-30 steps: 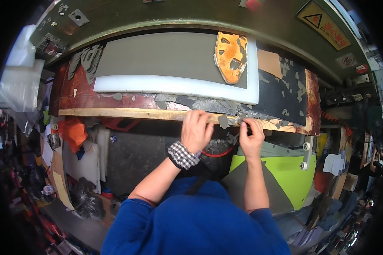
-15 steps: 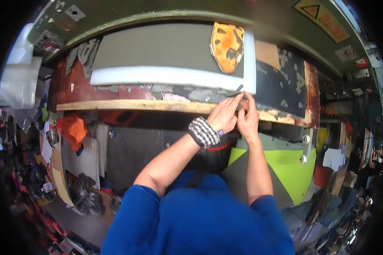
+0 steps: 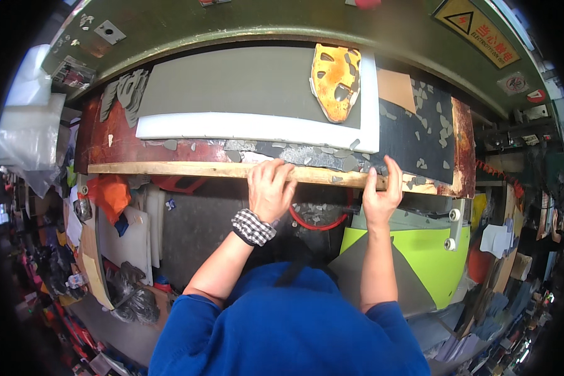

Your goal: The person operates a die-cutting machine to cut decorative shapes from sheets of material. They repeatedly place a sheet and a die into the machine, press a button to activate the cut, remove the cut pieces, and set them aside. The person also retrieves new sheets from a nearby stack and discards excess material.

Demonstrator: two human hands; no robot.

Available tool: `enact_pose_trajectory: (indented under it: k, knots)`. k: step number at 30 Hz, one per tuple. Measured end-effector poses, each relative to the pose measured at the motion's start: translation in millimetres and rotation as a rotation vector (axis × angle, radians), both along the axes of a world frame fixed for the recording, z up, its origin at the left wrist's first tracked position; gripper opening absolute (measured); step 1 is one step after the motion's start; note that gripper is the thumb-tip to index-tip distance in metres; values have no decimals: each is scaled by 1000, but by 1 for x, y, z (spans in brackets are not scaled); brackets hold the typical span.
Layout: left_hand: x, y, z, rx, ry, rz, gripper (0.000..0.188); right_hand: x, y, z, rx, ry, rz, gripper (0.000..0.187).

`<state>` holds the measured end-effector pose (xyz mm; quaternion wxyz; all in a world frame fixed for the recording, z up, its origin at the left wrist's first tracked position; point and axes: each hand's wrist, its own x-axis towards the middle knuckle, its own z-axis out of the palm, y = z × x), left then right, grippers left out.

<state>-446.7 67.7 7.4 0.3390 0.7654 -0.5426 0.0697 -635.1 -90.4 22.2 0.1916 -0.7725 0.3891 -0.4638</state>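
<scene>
My left hand (image 3: 271, 190) rests at the wooden strip (image 3: 194, 169) along the bench's front edge, thumb apart and fingers lying over the wood. Further right, my right hand (image 3: 384, 193) is at the same strip, thumb and fingers spread, with nothing visible between them. Beyond the hands, a dark grey foam sheet (image 3: 232, 78) lies on a thick white board (image 3: 232, 127). An orange-yellow cutting die (image 3: 335, 75), tapered toward me and pierced with several holes, sits at the sheet's right end. Small grey foam scraps (image 3: 344, 154) are scattered between the board and the strip.
Grey cut foam pieces (image 3: 130, 89) are stacked at the bench's left. More scraps and a brown sheet (image 3: 395, 89) lie on the right. A green machine beam (image 3: 263, 22) spans the back. Below the edge are a red-rimmed bin (image 3: 319, 228) and a lime-green panel (image 3: 429, 257).
My hands have parted and drawn back from the white board's near right corner. The left moved left to the wooden strip; the right shifted slightly right and nearer.
</scene>
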Motion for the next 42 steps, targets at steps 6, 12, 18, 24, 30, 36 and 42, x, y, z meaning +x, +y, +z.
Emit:
enact_pose_trajectory:
  k: [6,12,18,24,30,36,42]
  knots:
    - [0,-4,4,23,128,26,40,54,-8,10,-14,110,21,58]
    - [6,-3,10,13,184,-10,44,90,-10,12,-87,230,-41,61]
    - [18,10,16,84,296,-184,52,126,-47,27,19,491,-66,85]
    - [112,50,31,-123,424,-203,8,132,-81,27,100,701,43,95]
    - [312,63,40,-25,36,484,38,144,-78,32,402,139,198,93]
    - [291,64,24,379,53,366,60,168,-38,78,516,-117,253,83]
    - [264,72,24,124,84,297,58,268,20,71,775,-373,667,96]
